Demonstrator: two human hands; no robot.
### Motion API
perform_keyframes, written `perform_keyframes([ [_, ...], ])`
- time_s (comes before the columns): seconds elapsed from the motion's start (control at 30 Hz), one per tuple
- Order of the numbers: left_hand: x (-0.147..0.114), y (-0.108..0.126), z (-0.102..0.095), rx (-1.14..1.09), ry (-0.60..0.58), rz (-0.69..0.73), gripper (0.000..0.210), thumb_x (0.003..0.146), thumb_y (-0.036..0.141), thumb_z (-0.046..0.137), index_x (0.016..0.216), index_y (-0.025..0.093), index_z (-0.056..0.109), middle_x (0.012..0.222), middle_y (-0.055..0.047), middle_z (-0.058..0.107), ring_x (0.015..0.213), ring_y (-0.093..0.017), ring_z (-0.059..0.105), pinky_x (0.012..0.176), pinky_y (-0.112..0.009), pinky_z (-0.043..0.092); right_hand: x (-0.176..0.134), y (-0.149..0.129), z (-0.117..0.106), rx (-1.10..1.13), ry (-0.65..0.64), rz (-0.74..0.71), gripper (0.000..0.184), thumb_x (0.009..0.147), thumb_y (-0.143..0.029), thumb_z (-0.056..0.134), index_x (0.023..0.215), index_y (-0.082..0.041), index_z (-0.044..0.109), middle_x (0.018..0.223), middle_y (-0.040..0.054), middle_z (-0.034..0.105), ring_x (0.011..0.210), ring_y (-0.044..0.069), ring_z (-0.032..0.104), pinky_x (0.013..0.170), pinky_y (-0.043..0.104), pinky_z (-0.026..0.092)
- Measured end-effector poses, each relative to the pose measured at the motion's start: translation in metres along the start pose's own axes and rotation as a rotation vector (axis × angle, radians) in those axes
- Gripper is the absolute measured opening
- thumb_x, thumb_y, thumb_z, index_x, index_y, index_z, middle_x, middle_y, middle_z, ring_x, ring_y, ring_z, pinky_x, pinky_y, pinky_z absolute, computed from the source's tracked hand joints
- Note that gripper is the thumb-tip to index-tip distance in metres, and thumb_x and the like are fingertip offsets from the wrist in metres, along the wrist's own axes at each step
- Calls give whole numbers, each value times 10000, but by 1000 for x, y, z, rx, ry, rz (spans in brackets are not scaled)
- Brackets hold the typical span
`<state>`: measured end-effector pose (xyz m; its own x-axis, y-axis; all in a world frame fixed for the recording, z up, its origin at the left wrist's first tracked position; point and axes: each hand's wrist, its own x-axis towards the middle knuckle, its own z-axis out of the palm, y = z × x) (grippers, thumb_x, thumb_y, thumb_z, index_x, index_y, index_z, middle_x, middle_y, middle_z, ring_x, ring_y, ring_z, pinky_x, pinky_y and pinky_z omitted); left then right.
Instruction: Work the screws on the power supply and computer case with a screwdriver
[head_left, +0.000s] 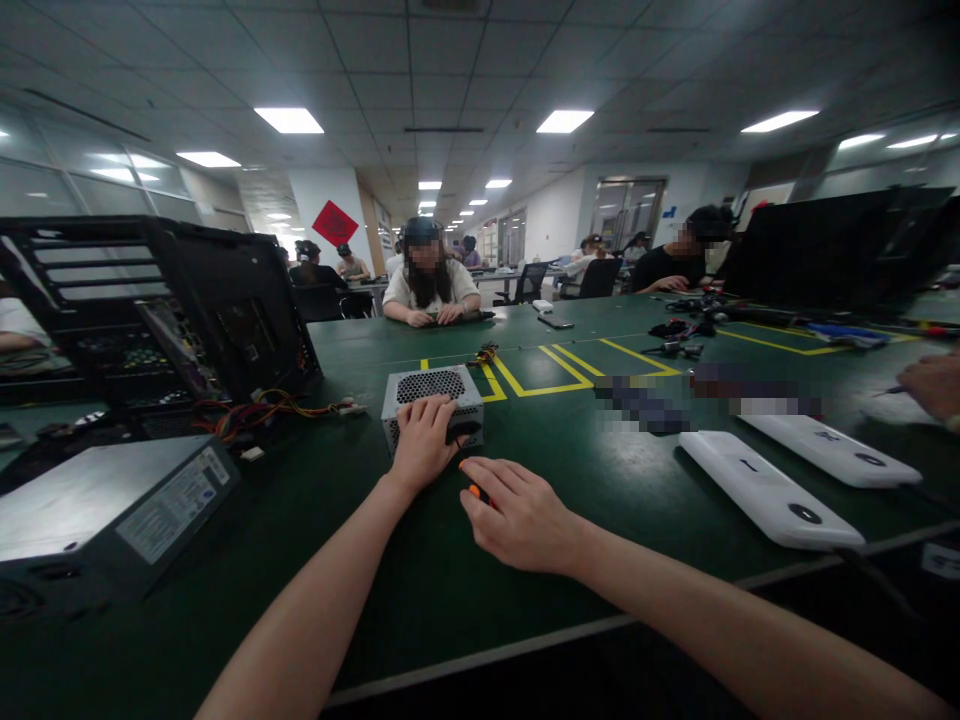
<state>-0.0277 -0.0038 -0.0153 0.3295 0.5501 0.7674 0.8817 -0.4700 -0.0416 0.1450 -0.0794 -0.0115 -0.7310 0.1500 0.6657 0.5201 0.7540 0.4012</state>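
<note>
A small grey power supply unit (433,386) with a perforated metal case sits on the green table in front of me. My left hand (424,432) lies over its near side, fingers bent against the casing and holding it. Just right of that hand, my right hand (517,512) is closed around an orange-and-black handled tool (475,492). Most of the tool is hidden by my fingers, so its kind is unclear. The right hand is close to the power supply unit's near right corner.
An open black computer case (247,310) stands on the left with loose cables (262,408). A larger power supply (169,515) lies nearer. Two white power banks (765,490) (832,450) lie right, near another person's hand (934,385). A person (431,275) sits opposite.
</note>
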Motion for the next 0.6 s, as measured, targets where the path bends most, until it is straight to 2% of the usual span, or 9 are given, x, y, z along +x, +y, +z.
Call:
perform_keyframes([
  [0.07, 0, 0, 0, 1, 0, 0, 387, 723, 326, 578, 1076, 184, 506, 1150, -117, 533, 1079, -263, 424, 881, -415, 267, -1, 1, 1, -24, 8, -20, 160, 812, -193, 446, 947, -145, 518, 1055, 151, 576, 1008, 225, 535, 804, 320, 447],
  [0.23, 0, 1, -1, 11, -8, -2, 391, 724, 323, 570, 1084, 185, 502, 1146, -121, 528, 1081, -267, 419, 877, -413, 272, -2, 7, 0, -40, 51, 68, 143, 840, -250, 449, 906, -149, 525, 1004, 130, 603, 839, 168, 597, 730, 285, 475],
  [0.33, 0, 2, -1, 31, -11, 3, 388, 743, 340, 542, 1089, 171, 494, 1147, -129, 519, 1078, -269, 416, 872, -414, 270, -1, 5, -1, -13, 32, 71, 178, 828, -264, 440, 915, -133, 524, 1023, 140, 588, 929, 205, 567, 793, 334, 459],
  [0.47, 0, 3, 0, 54, -15, 0, 403, 746, 345, 532, 1100, 158, 479, 1146, -141, 511, 1074, -275, 412, 865, -426, 268, -2, 2, -1, -27, -2, -17, 182, 815, -200, 438, 977, -152, 504, 1101, 143, 552, 1041, 229, 513, 835, 341, 438],
  [0.6, 0, 4, 0, 56, -14, -7, 400, 737, 342, 545, 1083, 152, 483, 1140, -138, 514, 1077, -272, 410, 863, -419, 272, -3, 4, -2, -37, 7, 46, 137, 841, -218, 442, 952, -167, 502, 1038, 130, 585, 925, 184, 576, 766, 293, 469],
])
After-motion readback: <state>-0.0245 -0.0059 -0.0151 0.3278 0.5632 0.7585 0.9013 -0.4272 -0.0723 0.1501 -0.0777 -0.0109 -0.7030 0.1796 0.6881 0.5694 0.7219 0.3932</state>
